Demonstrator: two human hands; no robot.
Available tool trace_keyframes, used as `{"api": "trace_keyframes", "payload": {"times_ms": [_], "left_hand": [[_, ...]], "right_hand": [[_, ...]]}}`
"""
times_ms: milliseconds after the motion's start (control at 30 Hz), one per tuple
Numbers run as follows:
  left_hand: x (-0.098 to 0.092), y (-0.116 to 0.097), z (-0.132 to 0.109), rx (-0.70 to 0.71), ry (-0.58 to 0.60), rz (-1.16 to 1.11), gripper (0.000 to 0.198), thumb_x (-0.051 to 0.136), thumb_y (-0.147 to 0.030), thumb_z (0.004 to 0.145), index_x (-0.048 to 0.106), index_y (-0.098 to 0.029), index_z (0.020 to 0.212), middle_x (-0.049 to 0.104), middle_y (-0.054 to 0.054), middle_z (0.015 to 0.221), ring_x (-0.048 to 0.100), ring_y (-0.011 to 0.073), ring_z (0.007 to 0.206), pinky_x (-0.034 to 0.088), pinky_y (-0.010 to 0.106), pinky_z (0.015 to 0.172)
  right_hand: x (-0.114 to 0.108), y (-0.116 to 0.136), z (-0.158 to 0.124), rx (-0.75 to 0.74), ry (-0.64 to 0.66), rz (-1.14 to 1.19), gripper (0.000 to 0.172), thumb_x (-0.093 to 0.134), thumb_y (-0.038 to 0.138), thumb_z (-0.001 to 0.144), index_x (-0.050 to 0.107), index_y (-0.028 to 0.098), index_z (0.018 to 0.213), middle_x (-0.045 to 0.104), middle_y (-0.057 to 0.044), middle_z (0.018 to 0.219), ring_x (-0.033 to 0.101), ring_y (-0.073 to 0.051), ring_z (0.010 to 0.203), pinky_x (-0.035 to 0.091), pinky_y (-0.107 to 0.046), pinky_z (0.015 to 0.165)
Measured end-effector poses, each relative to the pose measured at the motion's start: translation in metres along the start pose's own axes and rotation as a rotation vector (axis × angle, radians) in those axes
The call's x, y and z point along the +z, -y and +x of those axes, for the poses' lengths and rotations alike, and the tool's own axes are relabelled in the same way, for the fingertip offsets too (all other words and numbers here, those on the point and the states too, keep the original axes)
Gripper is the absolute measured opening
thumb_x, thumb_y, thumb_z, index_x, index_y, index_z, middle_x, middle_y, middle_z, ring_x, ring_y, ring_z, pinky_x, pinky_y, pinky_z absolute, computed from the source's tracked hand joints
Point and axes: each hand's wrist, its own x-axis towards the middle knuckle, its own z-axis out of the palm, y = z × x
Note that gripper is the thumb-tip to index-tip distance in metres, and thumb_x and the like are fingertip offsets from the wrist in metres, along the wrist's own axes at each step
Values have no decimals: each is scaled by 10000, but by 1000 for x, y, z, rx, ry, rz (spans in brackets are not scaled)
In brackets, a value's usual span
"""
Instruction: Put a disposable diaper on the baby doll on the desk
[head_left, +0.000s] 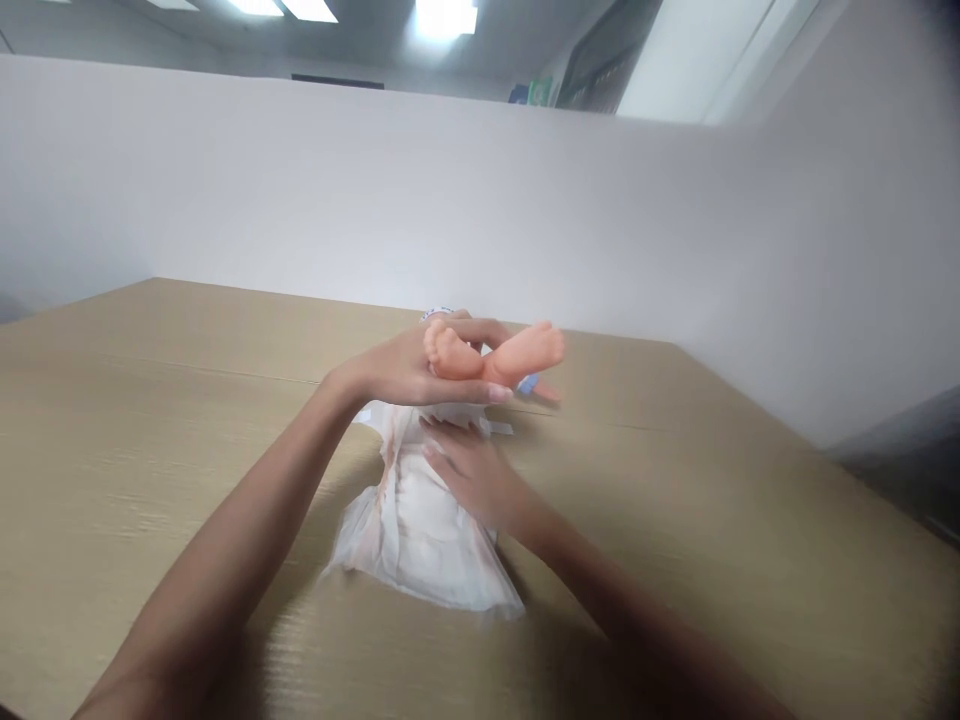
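Note:
My left hand [420, 372] is closed round the crossed lower legs of a baby doll [529, 352], holding its feet up off the table. Most of the doll's body lies behind my hand; only the feet, a bit of blue-and-white clothing and one small arm show. Beneath the legs a white diaper [431, 530] is spread open, its near end flared towards me. Two tape tabs stick out at its far end. My right hand [476, 475] rests flat on the diaper's inner side, fingers stretched out and a little blurred.
A wood-grain table [187, 460] carries everything, with a seam running across it. A white partition wall [300, 190] rises behind the table and along the right. Ceiling lights [446, 18] show beyond the wall's top edge.

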Motion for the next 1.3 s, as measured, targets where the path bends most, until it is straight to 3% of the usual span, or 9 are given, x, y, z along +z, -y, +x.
{"api": "trace_keyframes", "payload": {"times_ms": [67, 200, 333, 467, 700, 800, 900, 1100, 1300], "left_hand": [[2, 0, 0, -3, 4, -13, 326, 802, -482, 945, 774, -265, 1187, 776, 62, 1172, 687, 288, 1168, 536, 411, 993], [9, 1, -7, -83, 18, 55, 372, 816, -543, 928, 756, -246, 1144, 761, 56, 1174, 677, 288, 1167, 507, 416, 1022], [15, 2, -18, -98, 46, 99, 356, 830, -528, 920, 755, -245, 1124, 759, 45, 1105, 667, 268, 1097, 496, 398, 989], [20, 0, -27, -112, 35, 106, 362, 821, -529, 936, 777, -279, 1193, 768, 53, 1153, 649, 300, 1182, 485, 424, 1031], [31, -2, -46, -143, 55, 144, 371, 826, -520, 944, 754, -262, 1201, 766, 61, 1212, 613, 304, 1260, 485, 435, 1091], [31, -3, -50, -198, 18, 151, 396, 826, -526, 939, 743, -243, 1203, 758, 68, 1227, 611, 298, 1277, 495, 426, 1093], [29, -5, -48, -250, -20, 178, 425, 811, -544, 934, 742, -220, 1200, 745, 83, 1227, 627, 305, 1269, 517, 425, 1072], [27, -2, -46, -248, -85, 200, 427, 793, -556, 938, 747, -230, 1210, 757, 73, 1237, 649, 296, 1263, 521, 405, 1082], [25, 0, -47, -279, -151, 191, 415, 776, -600, 945, 757, -239, 1150, 774, 58, 1218, 695, 284, 1188, 531, 403, 1072]], "right_hand": [[-7, -11, -30, 7, -40, 59, 518, 311, 415, 1203, 513, 276, 1660, 595, -72, 1659, 508, -254, 1571, 371, -523, 1327], [-17, -52, -81, -83, -185, 49, 494, 300, 389, 1182, 614, 305, 1554, 731, -66, 1496, 672, -279, 1404, 389, -578, 1287], [-34, -74, -98, 37, -362, 62, 466, 328, 385, 1181, 691, 295, 1460, 843, -79, 1197, 749, -295, 1227, 526, -529, 1112], [-43, -64, -93, 96, -496, 100, 403, 378, 382, 1183, 736, 260, 1321, 829, -99, 1094, 750, -286, 1088, 548, -483, 1027], [-26, -37, -92, -36, -497, 65, 261, 611, 337, 1103, 647, 264, 1351, 767, -89, 1170, 724, -287, 1105, 567, -472, 1014], [-25, -20, -90, -81, -426, 82, 236, 586, 329, 1108, 674, 262, 1316, 764, -103, 1221, 715, -294, 1166, 574, -481, 1039], [-24, -4, -85, -146, -254, 103, 371, 560, 337, 1116, 657, 271, 1468, 727, -106, 1407, 654, -289, 1347, 544, -488, 1150], [-17, -3, -86, -132, 118, 49, 575, 516, 493, 1157, 425, 397, 1717, 526, -27, 1721, 441, -261, 1622, 245, -596, 1392], [-18, -3, -95, -59, 238, 5, 636, 509, 569, 1152, 339, 423, 1747, 412, -26, 1793, 351, -281, 1676, 171, -678, 1391]]}}
